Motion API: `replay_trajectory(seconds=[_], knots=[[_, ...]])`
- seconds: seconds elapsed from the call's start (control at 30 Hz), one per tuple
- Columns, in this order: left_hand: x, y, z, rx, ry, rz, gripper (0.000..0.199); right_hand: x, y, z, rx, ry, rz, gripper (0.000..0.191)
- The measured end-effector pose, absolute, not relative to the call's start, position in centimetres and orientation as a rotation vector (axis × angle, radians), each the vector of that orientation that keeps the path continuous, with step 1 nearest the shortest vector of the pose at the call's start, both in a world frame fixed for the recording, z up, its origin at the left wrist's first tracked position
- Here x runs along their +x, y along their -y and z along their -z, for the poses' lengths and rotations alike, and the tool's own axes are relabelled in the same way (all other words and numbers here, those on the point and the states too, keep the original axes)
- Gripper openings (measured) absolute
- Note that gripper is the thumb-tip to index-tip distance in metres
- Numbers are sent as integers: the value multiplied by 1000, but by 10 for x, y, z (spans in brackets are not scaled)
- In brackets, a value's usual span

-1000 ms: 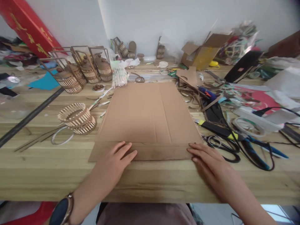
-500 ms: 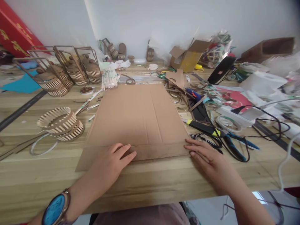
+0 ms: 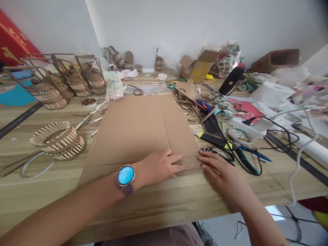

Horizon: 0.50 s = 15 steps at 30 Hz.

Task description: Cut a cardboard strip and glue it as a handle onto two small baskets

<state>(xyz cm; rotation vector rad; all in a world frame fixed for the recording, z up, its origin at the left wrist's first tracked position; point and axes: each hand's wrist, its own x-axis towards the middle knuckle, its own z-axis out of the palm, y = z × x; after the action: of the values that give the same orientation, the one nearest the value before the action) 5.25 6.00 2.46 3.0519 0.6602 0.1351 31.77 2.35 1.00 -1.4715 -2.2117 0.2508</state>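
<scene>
A large flat sheet of brown cardboard [image 3: 133, 126] lies on the wooden table in front of me, with a narrow darker brown strip [image 3: 192, 163] along its near edge. My left hand [image 3: 160, 166], a lit smartwatch [image 3: 125, 175] on its wrist, rests over that strip with fingers spread, hiding much of it. Fingertips of my right hand [image 3: 217, 169] touch the right end of the strip, fingers stretched out. Neither hand is wrapped around anything.
An open woven basket [image 3: 60, 140] stands left of the cardboard, below several handled, lidded baskets [image 3: 94, 80]. To the right lie a black-and-yellow cutter [image 3: 215, 139], blue-handled pliers [image 3: 247, 159], a blue glue gun [image 3: 204, 104] and tangled cords. An open carton [image 3: 202, 68] sits at the back.
My left hand has slid right along the strip, toward my right hand. My right hand stays at the strip's right end. The camera view has shifted slightly right.
</scene>
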Motion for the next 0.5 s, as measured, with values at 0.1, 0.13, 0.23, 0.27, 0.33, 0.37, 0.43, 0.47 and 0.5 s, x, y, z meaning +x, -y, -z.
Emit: replay_trajectory(seconds=[0.1,0.13,0.23,0.27,0.33,0.37,0.43,0.47,0.5], knots=[[65,-73,-17,3062,-530,-167,39,323,-21,-9,-1466,2201,-239,30],[67,-75,-15,3053,-511,-185,39,328,-20,-7,-1481,2180,-206,30],[66,-77,-9,3011,-498,-266,40,351,-19,3,-1602,2069,-15,31],[65,-77,-7,2999,-500,-289,40,358,-19,6,-1650,2045,39,32],[64,-75,-6,2983,-509,-316,40,369,-19,11,-1723,2039,87,31],[63,-74,-6,2979,-512,-324,40,372,-20,13,-1751,2044,91,30],[63,-73,-6,2973,-513,-331,39,373,-20,12,-1805,2046,96,27],[63,-73,-6,2972,-515,-335,39,372,-19,11,-1834,2040,100,26],[63,-73,-6,2971,-519,-339,39,369,-19,10,-1864,2033,101,25]])
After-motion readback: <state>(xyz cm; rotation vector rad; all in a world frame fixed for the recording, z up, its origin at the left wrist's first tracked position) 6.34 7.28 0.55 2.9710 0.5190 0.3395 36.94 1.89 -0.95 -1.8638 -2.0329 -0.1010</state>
